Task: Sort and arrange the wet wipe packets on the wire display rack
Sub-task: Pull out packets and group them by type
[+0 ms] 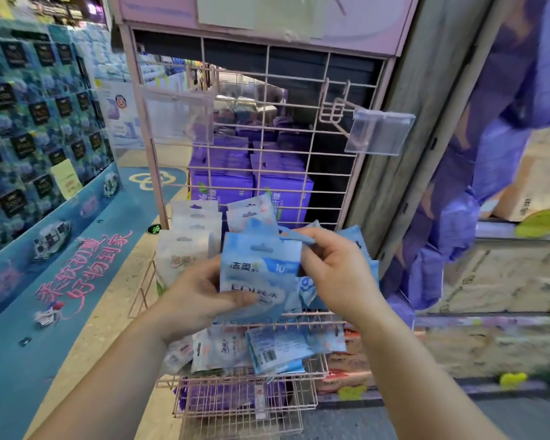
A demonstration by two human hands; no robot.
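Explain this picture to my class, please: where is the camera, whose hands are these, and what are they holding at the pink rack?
There is one picture, taken by a wide-angle camera worn on a person's head, looking forward and down. No machine is involved: the two bare arms belong to that person. The left hand grips a blue wet wipe packet, thumb across its front. The right hand pinches the packet's upper right edge with its fingers; more blue packets sit behind it. They stand at a pink wire rack. White packets hang in a row to the left. A lower wire basket holds loose packets lying in a jumble. A clear empty price tag holder sticks out on a hook above. Purple boxes show through the grid.
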